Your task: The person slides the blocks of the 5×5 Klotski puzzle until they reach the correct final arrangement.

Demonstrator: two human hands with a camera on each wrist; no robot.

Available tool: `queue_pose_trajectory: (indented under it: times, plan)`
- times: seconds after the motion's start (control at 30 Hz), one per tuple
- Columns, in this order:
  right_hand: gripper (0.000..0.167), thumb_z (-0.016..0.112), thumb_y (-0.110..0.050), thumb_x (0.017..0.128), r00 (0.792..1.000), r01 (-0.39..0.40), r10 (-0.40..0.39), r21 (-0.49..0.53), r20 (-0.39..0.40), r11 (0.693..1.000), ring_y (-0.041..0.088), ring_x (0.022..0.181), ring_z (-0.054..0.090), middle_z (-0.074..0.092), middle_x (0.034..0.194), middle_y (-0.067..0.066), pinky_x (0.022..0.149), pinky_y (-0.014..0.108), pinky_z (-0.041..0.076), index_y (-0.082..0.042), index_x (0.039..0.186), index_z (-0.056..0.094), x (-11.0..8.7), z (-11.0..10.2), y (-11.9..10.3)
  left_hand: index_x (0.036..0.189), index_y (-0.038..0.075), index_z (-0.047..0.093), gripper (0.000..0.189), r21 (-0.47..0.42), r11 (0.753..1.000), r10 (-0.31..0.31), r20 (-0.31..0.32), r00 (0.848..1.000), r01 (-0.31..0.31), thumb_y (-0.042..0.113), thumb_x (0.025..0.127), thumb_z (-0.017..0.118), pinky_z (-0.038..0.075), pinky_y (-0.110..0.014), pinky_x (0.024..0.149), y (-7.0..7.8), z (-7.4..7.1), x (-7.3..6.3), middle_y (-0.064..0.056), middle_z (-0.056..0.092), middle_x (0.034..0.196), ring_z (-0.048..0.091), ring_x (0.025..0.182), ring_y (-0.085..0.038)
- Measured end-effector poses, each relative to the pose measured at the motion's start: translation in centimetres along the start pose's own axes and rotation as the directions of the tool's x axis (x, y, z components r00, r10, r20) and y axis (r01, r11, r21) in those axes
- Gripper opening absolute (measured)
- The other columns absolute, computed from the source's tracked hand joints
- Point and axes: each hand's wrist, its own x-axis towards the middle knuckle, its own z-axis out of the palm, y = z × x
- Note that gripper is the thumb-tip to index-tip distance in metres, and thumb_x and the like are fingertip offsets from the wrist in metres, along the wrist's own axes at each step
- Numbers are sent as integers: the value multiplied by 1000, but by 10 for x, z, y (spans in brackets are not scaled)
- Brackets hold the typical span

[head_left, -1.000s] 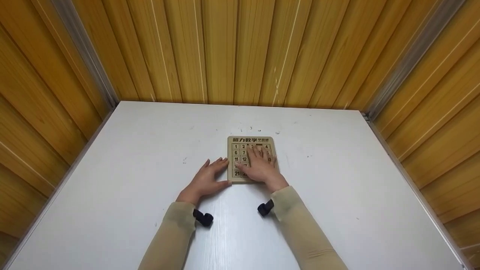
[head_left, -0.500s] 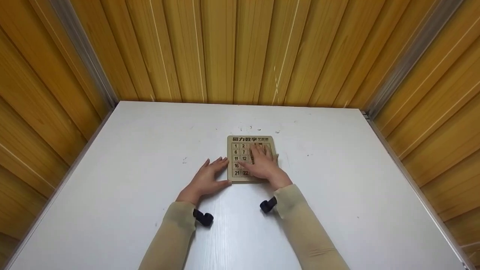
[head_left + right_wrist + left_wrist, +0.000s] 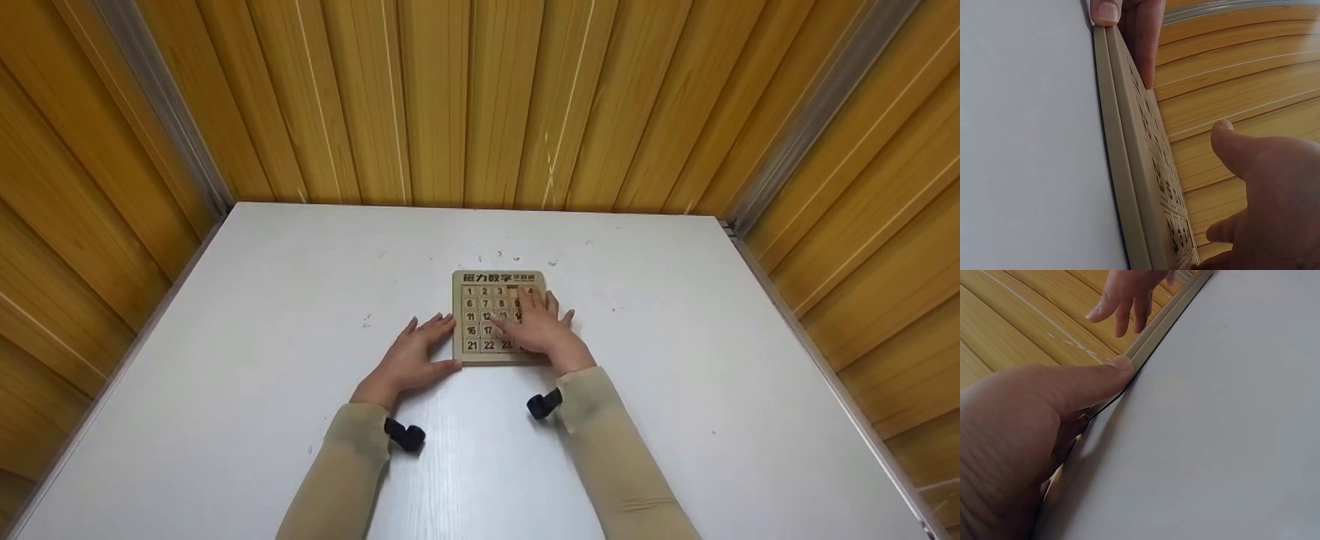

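Observation:
A light wooden sliding number puzzle lies flat on the white table in the head view, with numbered tiles in rows and dark lettering along its top. Tile 3 has a brown gap to its right, then tile 4. My right hand is spread over the right part of the tiles, fingertips near tile 4 and thumb over the middle, hiding several tiles. At the left side my left hand touches the frame: the thumb at the near corner, the fingers extended along the edge.
The white table surrounds the puzzle, with small dark marks beyond it. Wood-patterned panels rise at the back and both sides. A black camera sits on the left wrist, another black camera on the right.
My right hand has shifted to the right over the puzzle, uncovering more middle tiles, such as 3 and 8. My left hand stays at the left edge.

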Motion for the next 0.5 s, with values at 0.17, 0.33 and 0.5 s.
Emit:
queue_pose_trajectory:
  times: [0.17,0.33,0.5]
  plan:
    - [95,45,-69,99,1000,16,-16,-13,-7,1000,44,161,-7,3,173,22,123,77,-8,-13,167,10,0,2,-2,156,11,45,79,-4,1000,-10,1,1000,10,38,89,78,8,-47,135,1,-1,1,-8,41,164,33,156,-26]
    - [92,46,-67,99,999,35,-36,-42,-17,998,42,161,-4,4,174,21,123,78,-6,-14,167,12,2,7,-4,156,13,45,79,17,1000,-27,9,1000,27,39,89,79,9,-47,135,2,-1,1,-8,42,164,34,156,-25]
    - [94,48,-68,98,998,64,-65,-39,-20,997,42,161,-4,6,174,17,123,77,-5,-15,167,13,4,14,-6,156,12,45,79,6,1000,-24,5,1000,24,37,89,79,8,-47,135,2,0,1,-7,43,163,34,156,-24]
